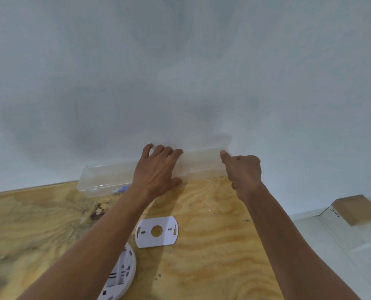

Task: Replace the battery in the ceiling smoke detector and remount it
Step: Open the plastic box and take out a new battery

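A long clear plastic box (98, 180) lies against the wall at the far edge of a plywood board (212, 245). My left hand (156, 169) rests on top of the box, fingers curled over its far edge and thumb at its front. My right hand (243, 172) is closed at the box's right end, its thumb touching the raised clear lid (204, 156). A small blue and white item (120, 189) shows inside the box. The white mounting plate (156, 231) lies flat on the board. The white smoke detector (120, 278) lies back side up near the bottom edge, partly behind my left forearm.
A pale wall (180, 72) rises directly behind the box. To the right, beyond the board's edge, a brown cardboard box (353, 208) with handwriting sits on a white surface (331, 239).
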